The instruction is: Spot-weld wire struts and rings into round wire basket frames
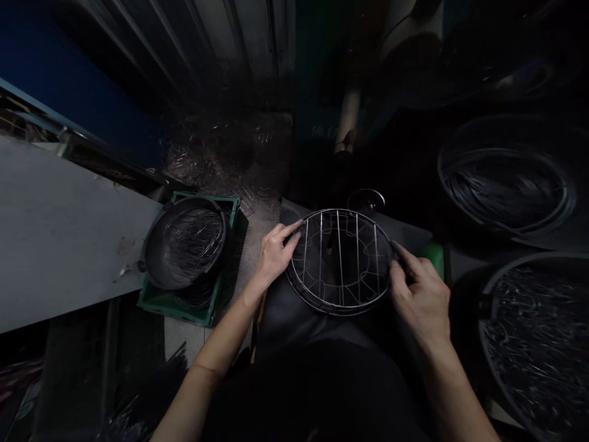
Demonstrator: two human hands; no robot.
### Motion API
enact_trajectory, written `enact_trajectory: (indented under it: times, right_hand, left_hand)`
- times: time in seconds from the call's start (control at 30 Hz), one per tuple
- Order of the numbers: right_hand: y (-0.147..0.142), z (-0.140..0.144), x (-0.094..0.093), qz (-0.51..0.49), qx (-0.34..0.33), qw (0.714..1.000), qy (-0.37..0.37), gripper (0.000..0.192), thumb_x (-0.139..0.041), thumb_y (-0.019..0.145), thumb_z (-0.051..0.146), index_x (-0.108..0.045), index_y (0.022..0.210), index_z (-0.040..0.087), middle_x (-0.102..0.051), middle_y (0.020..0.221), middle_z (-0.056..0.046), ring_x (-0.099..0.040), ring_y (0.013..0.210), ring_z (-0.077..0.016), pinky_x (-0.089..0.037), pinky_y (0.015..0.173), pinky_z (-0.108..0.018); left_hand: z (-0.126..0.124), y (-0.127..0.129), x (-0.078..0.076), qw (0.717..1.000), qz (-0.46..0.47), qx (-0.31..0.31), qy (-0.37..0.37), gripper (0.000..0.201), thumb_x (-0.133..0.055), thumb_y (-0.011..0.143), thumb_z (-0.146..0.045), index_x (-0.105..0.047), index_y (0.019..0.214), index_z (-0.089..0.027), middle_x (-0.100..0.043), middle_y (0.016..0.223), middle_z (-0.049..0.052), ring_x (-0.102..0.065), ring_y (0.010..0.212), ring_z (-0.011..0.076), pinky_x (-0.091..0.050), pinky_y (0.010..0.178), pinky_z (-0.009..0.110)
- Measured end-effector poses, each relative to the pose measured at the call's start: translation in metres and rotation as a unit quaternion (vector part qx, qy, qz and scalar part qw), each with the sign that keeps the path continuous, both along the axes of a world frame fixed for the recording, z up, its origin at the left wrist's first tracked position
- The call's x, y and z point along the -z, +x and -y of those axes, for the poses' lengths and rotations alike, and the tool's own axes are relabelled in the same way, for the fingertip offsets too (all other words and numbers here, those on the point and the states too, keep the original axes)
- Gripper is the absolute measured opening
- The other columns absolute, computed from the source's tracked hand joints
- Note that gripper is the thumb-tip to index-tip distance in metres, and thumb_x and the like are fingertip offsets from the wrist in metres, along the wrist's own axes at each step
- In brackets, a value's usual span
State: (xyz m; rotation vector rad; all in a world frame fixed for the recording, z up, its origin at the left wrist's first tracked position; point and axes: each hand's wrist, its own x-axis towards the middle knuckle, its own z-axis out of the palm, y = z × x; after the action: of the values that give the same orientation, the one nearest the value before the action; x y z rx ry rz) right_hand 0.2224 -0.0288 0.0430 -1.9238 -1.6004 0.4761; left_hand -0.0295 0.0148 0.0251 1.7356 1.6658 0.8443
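— How many racks do you have there?
— One round wire rack [339,263], and your two hands, left [275,252] and right [421,294], are on its rim.
— And pans?
— One dark pan [184,248] of wire rings, in one green crate [227,258]. On your right, two big tubs: one with coiled wire [506,184], one with small wire pieces [538,344], too many to count.

Round wire rack [339,261] between left hand [275,252] and right hand [419,293], fingers on opposite rims
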Motion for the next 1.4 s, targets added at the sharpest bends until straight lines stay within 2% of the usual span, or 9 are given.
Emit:
enact_trajectory:
  times: [0.4,0.67,0.83,0.97,1.1,1.17,1.23,1.3,1.4]
  right_hand:
    - [-0.002,-0.001,-0.002,0.013,0.008,1.0,-0.022,0.044,-0.044,0.088,0.042,-0.064,0.12,0.019,-0.057,0.084,-0.007,-0.054,0.07,-0.0168,-0.049,0.072,-0.033]
    - [-0.002,0.003,0.0,-0.005,0.024,0.998,-0.063,0.047,-0.044,0.088,0.045,-0.064,0.12,0.018,-0.058,0.087,-0.007,-0.055,0.073,-0.0175,-0.048,0.075,-0.035]
    - [0.008,0.01,0.006,-0.022,-0.021,0.997,-0.066,0.054,-0.046,0.087,0.054,-0.058,0.128,0.021,-0.054,0.09,-0.007,-0.055,0.078,-0.0185,-0.05,0.075,-0.036]
    - [0.019,0.019,0.017,-0.047,-0.076,0.99,-0.108,0.064,-0.051,0.085,0.056,-0.043,0.141,0.025,-0.054,0.093,-0.006,-0.054,0.079,-0.0181,-0.051,0.074,-0.037]
    - [0.019,0.02,0.027,-0.078,-0.076,0.984,-0.138,0.065,-0.046,0.089,0.055,-0.033,0.146,0.026,-0.055,0.118,-0.009,-0.056,0.103,-0.0222,-0.048,0.092,-0.043]
    - [0.018,0.018,0.029,-0.102,-0.081,0.982,-0.138,0.063,-0.044,0.091,0.052,-0.03,0.147,0.026,-0.046,0.136,-0.009,-0.047,0.122,-0.0241,-0.04,0.102,-0.045]
    - [0.019,0.016,0.031,-0.139,-0.087,0.976,-0.14,0.062,-0.045,0.091,0.051,-0.029,0.146,0.027,-0.04,0.143,-0.008,-0.04,0.131,-0.0237,-0.036,0.108,-0.045]
    - [0.022,0.018,0.031,-0.19,-0.083,0.965,-0.158,0.065,-0.049,0.089,0.052,-0.029,0.145,0.026,-0.047,0.136,-0.01,-0.048,0.123,-0.0231,-0.042,0.102,-0.044]
    - [0.028,0.027,0.03,-0.268,-0.063,0.943,-0.187,0.069,-0.058,0.082,0.054,-0.034,0.139,0.023,-0.062,0.104,-0.008,-0.062,0.092,-0.0209,-0.054,0.081,-0.039]
  left_hand:
    - [0.008,-0.002,0.005,1.0,0.006,-0.002,-0.021,0.03,-0.055,0.089,-0.026,-0.064,0.118,-0.022,-0.059,0.077,-0.001,-0.053,0.066,0.0094,-0.046,0.066,0.022]
    - [0.014,0.001,0.011,0.999,0.033,-0.013,-0.03,0.028,-0.049,0.093,-0.029,-0.066,0.114,-0.021,-0.063,0.085,0.002,-0.059,0.079,0.0119,-0.047,0.074,0.023]
    - [0.015,0.0,0.014,0.997,0.066,-0.031,-0.029,0.026,-0.051,0.092,-0.029,-0.066,0.112,-0.022,-0.063,0.09,0.002,-0.06,0.085,0.0125,-0.047,0.081,0.025]
    - [0.017,0.0,0.022,0.991,0.115,-0.034,-0.056,0.027,-0.054,0.09,-0.03,-0.062,0.114,-0.022,-0.064,0.101,0.003,-0.06,0.091,0.0135,-0.047,0.083,0.026]
    - [0.016,0.0,0.034,0.982,0.169,-0.031,-0.075,0.044,-0.052,0.091,-0.035,-0.044,0.132,-0.023,-0.065,0.096,0.003,-0.061,0.087,0.0123,-0.048,0.084,0.027]
    - [0.014,0.002,0.04,0.98,0.185,-0.007,-0.077,0.049,-0.047,0.093,-0.036,-0.034,0.139,-0.023,-0.065,0.088,0.001,-0.062,0.087,0.0121,-0.047,0.09,0.029]
    - [0.013,0.004,0.044,0.979,0.187,0.007,-0.08,0.052,-0.044,0.094,-0.037,-0.027,0.141,-0.023,-0.063,0.079,-0.001,-0.062,0.081,0.0115,-0.047,0.09,0.03]
    - [0.016,0.005,0.042,0.98,0.185,0.01,-0.079,0.053,-0.042,0.095,-0.038,-0.024,0.142,-0.023,-0.062,0.075,-0.001,-0.062,0.075,0.0112,-0.049,0.088,0.029]
    - [0.027,0.005,0.025,0.984,0.166,0.015,-0.069,0.055,-0.041,0.095,-0.04,-0.021,0.143,-0.022,-0.062,0.076,0.0,-0.062,0.074,0.0117,-0.05,0.084,0.028]
